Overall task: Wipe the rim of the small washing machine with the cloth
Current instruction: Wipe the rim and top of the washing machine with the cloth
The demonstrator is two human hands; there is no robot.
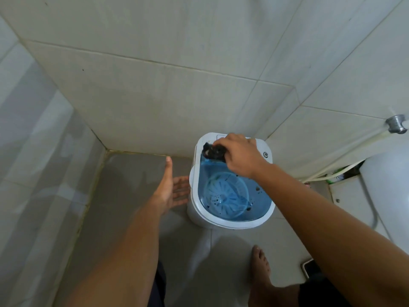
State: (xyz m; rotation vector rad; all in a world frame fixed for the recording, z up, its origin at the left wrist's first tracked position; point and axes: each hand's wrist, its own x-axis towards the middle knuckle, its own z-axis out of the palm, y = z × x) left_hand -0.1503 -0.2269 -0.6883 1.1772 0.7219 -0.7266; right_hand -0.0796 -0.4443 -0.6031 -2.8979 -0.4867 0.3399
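A small white washing machine (pixel 223 223) with a blue see-through lid stands on the floor against the tiled wall. My right hand (pixel 240 157) is over its far rim, shut on a dark crumpled cloth (pixel 213 152) that presses on the far left corner of the top. Beside the machine's left side my left hand (pixel 172 188) hangs with fingers spread, close to the casing, holding nothing. Dark specks lie on the blue lid.
Tiled walls close in behind and on the left. A white toilet (pixel 389 191) and a hose with a wall tap (pixel 396 124) are at the right. My bare foot (pixel 261 265) and a phone (pixel 309 268) are on the floor in front.
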